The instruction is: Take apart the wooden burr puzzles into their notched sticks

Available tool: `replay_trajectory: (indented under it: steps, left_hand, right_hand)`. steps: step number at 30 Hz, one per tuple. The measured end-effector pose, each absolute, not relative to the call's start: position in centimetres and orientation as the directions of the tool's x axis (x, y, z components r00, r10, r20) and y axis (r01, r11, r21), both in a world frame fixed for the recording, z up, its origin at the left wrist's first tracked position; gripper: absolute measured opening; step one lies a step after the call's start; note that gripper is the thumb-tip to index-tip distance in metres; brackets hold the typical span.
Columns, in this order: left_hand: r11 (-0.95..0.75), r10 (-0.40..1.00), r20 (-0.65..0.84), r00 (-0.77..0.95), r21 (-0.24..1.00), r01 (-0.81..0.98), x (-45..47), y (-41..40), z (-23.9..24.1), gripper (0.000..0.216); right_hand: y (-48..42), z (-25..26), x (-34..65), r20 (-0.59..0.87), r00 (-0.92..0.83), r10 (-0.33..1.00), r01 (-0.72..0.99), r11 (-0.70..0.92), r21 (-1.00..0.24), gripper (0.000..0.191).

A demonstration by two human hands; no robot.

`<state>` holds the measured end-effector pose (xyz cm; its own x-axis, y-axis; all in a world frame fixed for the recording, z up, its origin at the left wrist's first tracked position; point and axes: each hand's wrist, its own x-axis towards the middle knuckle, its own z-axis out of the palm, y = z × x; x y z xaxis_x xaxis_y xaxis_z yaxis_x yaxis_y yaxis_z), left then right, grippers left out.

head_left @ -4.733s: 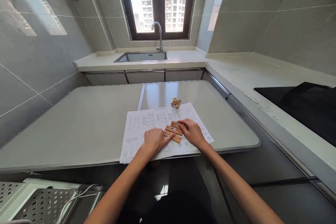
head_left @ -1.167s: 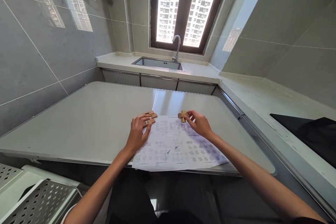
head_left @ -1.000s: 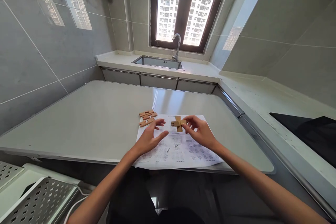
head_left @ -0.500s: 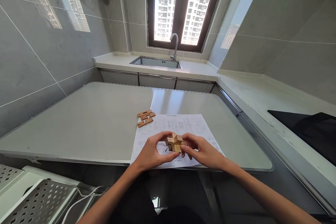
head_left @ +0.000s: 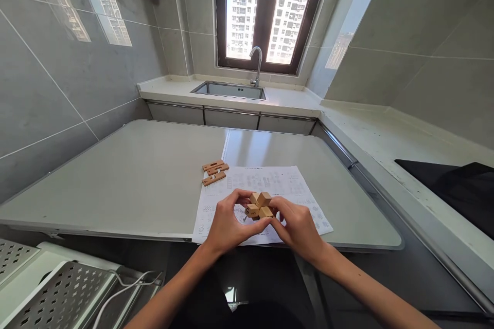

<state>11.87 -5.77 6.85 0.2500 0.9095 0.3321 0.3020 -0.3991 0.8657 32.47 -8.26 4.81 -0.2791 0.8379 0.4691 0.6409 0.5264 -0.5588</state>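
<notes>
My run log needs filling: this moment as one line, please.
left hand: holding block cluster | right hand: holding it | printed sheet: below hands | flat pieces: sheet's far left corner

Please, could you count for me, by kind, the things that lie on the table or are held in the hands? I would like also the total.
Flat wooden pieces: 3
Wooden block cross, held and counted as one: 1
Printed paper: 1
Total: 5
</notes>
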Motion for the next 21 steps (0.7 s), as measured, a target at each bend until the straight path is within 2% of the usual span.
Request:
replay_trajectory:
  steps: [3, 5, 9, 12, 16, 21]
  left_hand:
    - [-0.383, 0.918, 0.323, 0.230, 0.872, 0.306, 11.9, -5.8, 6.7, 0.043]
    - [-0.376, 0.921, 0.315, 0.229, 0.873, 0.312, 11.7, -5.7, 6.5, 0.044]
    - [-0.376, 0.919, 0.307, 0.249, 0.872, 0.313, 11.5, -5.6, 6.3, 0.043]
    - [-0.380, 0.914, 0.306, 0.265, 0.874, 0.302, 11.7, -5.7, 6.4, 0.042]
    - [-0.380, 0.910, 0.300, 0.286, 0.880, 0.286, 11.9, -5.7, 6.6, 0.042]
    - [-0.360, 0.912, 0.258, 0.320, 0.877, 0.318, 11.8, -5.3, 6.2, 0.041]
  right_hand:
    - [-8.1, 5.4, 32.4, 0.361, -0.305, 0.881, 0.516, 0.472, -0.715, 0.008]
    - [-8.1, 5.9, 32.5, 0.261, -0.328, 0.908, 0.420, 0.387, -0.821, 0.016]
    - [-8.0, 6.2, 32.6, 0.144, -0.307, 0.941, 0.243, 0.224, -0.944, 0.028]
    - [-8.0, 5.8, 32.3, 0.108, -0.272, 0.956, 0.090, 0.137, -0.986, 0.035]
    - [-7.8, 5.0, 31.7, 0.085, -0.237, 0.968, -0.008, 0.085, -0.996, 0.042]
    - [-7.4, 4.2, 31.7, 0.061, -0.297, 0.953, -0.138, 0.021, -0.990, 0.055]
